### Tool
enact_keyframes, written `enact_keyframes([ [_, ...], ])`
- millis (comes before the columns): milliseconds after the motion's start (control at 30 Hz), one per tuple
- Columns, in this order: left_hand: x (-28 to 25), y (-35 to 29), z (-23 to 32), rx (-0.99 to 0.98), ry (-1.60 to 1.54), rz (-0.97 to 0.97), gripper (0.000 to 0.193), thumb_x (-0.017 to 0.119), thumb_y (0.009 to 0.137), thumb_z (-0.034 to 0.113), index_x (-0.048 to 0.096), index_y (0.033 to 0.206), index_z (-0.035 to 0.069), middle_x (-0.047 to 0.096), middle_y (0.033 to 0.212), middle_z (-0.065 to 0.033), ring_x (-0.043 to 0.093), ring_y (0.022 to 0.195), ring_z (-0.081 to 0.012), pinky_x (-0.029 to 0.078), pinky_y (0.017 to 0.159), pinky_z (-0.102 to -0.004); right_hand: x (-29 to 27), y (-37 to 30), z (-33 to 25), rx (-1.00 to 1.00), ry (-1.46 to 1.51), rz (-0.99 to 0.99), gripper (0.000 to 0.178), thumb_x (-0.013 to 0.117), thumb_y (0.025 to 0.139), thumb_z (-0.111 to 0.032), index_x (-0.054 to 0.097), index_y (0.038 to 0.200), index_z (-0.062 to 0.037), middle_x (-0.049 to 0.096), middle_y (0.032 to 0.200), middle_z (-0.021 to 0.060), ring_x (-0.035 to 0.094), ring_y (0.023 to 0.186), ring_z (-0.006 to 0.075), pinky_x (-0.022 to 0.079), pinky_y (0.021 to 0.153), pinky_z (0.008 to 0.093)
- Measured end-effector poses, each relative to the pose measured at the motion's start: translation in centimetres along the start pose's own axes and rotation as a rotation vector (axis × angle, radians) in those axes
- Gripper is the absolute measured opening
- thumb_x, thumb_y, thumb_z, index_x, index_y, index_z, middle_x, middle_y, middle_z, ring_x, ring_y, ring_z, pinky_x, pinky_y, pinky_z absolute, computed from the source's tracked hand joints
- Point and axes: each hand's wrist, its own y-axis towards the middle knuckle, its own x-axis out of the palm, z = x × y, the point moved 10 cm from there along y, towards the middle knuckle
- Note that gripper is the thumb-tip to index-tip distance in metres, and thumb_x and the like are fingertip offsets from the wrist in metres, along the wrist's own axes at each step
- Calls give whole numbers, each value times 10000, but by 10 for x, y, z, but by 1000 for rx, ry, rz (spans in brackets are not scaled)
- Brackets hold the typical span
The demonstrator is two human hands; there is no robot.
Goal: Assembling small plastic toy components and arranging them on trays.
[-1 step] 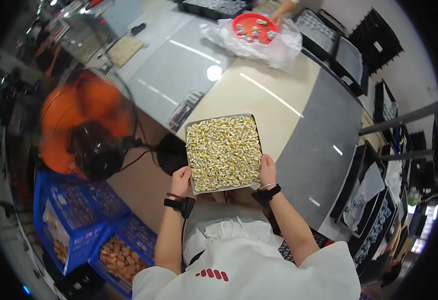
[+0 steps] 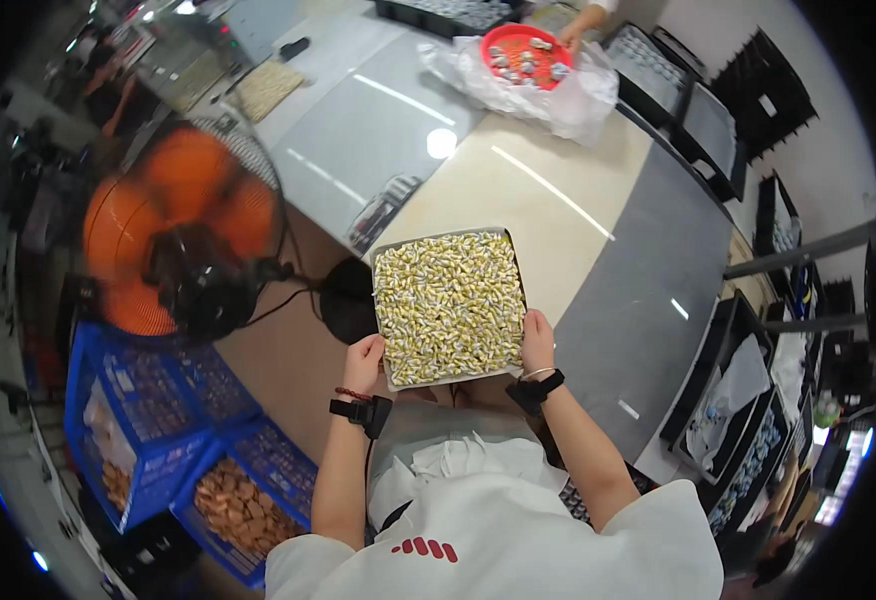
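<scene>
A shallow, pale grey square tray (image 2: pixel 455 380) is held level in front of my body, at the near end of a worktable. Small gold-and-silver pieces (image 2: pixel 448 308) fill it in a dense layer; what exactly they are is too small to make out. My left hand (image 2: pixel 363 360) grips its near left edge, and my right hand (image 2: pixel 538 342) is closed on the right edge near the close corner. The fingers beneath the tray are partly hidden.
To the left stand a spinning orange fan (image 2: pixel 183 225) and blue crates (image 2: pixel 148 400) holding brown pieces. At the table's far end, another person's hand (image 2: pixel 585 22) touches a red round basket (image 2: pixel 491 42) on crumpled plastic (image 2: pixel 583 112). Black trays (image 2: pixel 710 180) line the right side.
The table, fan and crates have shifted slightly rightward in view as my head turned. The tray and both hands stay nearly in place, the grip unchanged.
</scene>
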Motion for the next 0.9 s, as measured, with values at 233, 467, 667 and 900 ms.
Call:
enact_keyframes([
  [233,-77,-140,-25,6,-129,314,233,481,915,205,584,799,31,540,691,45,506,592,-41,432,515,-208,80,-62,18,-47,9,-285,292,411,925,-228,540,919,34,578,800,74,488,735,124,418,688,276],
  [467,-171,-270,-140,-11,-140,575,277,477,923,243,601,869,1,584,742,11,545,608,-70,439,529,-224,191,-153,18,-258,-233,-537,252,444,904,-212,552,942,13,585,777,133,562,724,210,434,666,308],
  [667,-254,-364,-140,-104,-217,846,314,491,916,222,539,707,-7,449,593,51,427,549,-44,373,491,-224,305,-236,48,-234,-317,-724,273,438,902,-241,550,913,8,586,770,174,566,732,314,432,646,356],
  [900,-412,-412,-119,66,22,911,333,500,909,208,435,631,35,364,540,56,323,493,-50,241,438,-262,448,-317,57,-252,-311,-748,289,429,895,-255,571,938,-7,596,833,205,570,800,352,435,695,382],
])
